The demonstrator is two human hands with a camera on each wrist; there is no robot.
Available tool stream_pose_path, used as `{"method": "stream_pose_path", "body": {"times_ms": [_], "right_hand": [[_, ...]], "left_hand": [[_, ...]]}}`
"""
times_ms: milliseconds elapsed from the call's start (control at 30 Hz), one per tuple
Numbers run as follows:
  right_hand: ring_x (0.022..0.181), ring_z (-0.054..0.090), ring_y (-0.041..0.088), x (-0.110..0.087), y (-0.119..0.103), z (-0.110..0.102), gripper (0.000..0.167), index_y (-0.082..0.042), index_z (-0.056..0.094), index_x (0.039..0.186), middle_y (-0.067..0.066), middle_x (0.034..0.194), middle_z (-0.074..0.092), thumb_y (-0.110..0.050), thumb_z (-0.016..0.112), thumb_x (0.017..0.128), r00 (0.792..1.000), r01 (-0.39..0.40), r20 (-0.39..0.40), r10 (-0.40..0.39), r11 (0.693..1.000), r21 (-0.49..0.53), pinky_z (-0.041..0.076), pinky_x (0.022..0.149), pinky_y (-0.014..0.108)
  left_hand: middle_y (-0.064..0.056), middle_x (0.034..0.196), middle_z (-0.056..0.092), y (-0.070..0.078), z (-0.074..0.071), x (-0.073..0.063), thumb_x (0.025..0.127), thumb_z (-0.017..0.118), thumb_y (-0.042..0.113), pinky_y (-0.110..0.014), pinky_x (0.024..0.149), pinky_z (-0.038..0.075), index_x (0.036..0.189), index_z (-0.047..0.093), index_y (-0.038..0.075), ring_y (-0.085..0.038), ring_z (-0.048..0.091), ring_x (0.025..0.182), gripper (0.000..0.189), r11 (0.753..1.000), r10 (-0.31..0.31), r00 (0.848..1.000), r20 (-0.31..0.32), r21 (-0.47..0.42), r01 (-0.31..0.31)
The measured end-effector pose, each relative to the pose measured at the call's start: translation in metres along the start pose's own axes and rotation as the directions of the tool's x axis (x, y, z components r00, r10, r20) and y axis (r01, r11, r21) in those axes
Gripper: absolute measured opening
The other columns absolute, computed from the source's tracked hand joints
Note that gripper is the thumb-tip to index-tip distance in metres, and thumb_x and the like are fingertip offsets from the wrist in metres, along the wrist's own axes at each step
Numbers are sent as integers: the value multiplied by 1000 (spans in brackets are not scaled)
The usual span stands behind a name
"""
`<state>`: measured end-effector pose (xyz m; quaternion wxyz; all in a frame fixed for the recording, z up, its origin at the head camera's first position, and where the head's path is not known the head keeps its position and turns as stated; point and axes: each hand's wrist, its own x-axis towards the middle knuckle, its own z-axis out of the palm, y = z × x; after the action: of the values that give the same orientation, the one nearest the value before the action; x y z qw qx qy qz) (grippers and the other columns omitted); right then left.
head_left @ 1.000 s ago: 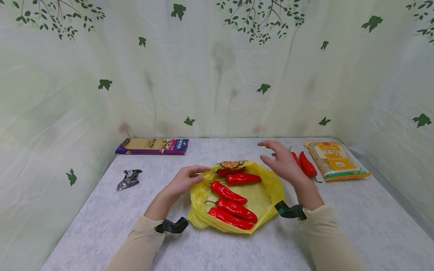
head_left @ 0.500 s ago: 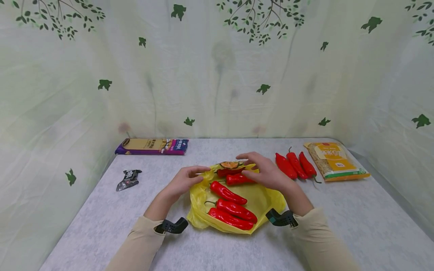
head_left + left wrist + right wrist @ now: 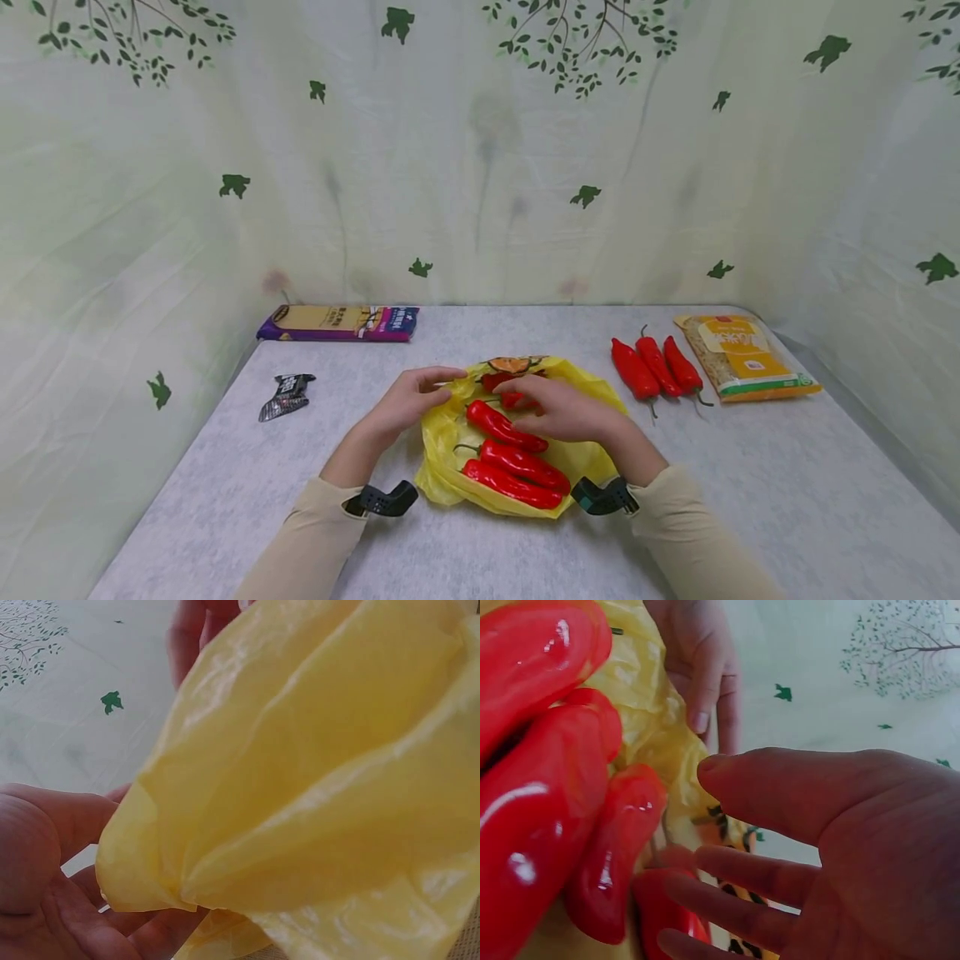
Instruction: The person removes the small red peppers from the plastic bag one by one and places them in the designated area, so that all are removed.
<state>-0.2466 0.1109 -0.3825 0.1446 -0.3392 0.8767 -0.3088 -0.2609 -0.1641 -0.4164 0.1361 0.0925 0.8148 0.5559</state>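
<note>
A yellow plastic bag (image 3: 588,462) lies spread wide in the middle of the table, with several glossy red peppers (image 3: 498,423) inside. At its left rim, my left hand (image 3: 405,404) holds the bag between thumb and fingers; the left wrist view has the yellow film (image 3: 300,787) across the fingers. My right hand (image 3: 566,408) is over the bag's far right part, hiding some peppers there. Its thumb and fingers are extended and apart in the right wrist view, with no pepper gripped, close to the peppers (image 3: 619,855).
Three more red peppers (image 3: 658,365) lie right of the bag, beside a yellow packet of grain (image 3: 738,354). At the back left is a purple and tan packet (image 3: 337,323). Nearer sits a small black wrapped snack (image 3: 287,396). A printed curtain (image 3: 495,208) stands behind the table.
My right hand has moved left and nearer to me, from beside the right-hand peppers to over the bag. Those peppers are now fully uncovered. My left hand stays at the rim.
</note>
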Motion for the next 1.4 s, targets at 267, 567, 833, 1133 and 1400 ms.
{"method": "stream_pose_path", "body": {"times_ms": [267,567,833,1133,1400], "right_hand": [[116,59,21,5,-1,13,52,-13,53,142,2,130,61,-20,70,93,999,-31,39,32,999,-13,57,95,39],[110,57,15,10,0,25,54,-18,51,145,1,139,59,-24,68,95,996,-84,29,88,989,-123,53,102,39],[111,58,14,12,0,28,54,-19,52,144,1,139,60,-24,70,94,996,-90,7,92,982,-164,52,105,42],[106,58,12,10,0,25,55,-23,50,145,-2,138,61,-27,69,94,993,-115,19,119,983,-142,54,102,40],[106,57,12,7,2,20,53,-24,53,143,-4,136,62,-24,70,93,994,-100,29,105,983,-153,56,97,36]], "left_hand": [[-3,143,60,1,0,1,99,57,14,-49,115,42,131,66,23,-27,53,134,34,1000,-7,1000,2,-3,7],[-3,144,59,0,-1,1,100,56,14,-49,115,42,132,66,22,-28,52,134,35,1000,-1,1000,10,1,1],[-4,144,59,0,-1,1,100,56,13,-50,115,41,132,66,22,-28,50,135,34,1000,-3,1000,10,-4,3],[-4,144,58,1,0,1,100,57,14,-49,114,43,132,65,23,-27,52,134,34,1000,-9,1000,8,4,9],[-4,145,58,1,0,1,100,56,14,-49,115,42,133,65,21,-28,50,135,35,1000,-4,1000,12,6,4]]}}
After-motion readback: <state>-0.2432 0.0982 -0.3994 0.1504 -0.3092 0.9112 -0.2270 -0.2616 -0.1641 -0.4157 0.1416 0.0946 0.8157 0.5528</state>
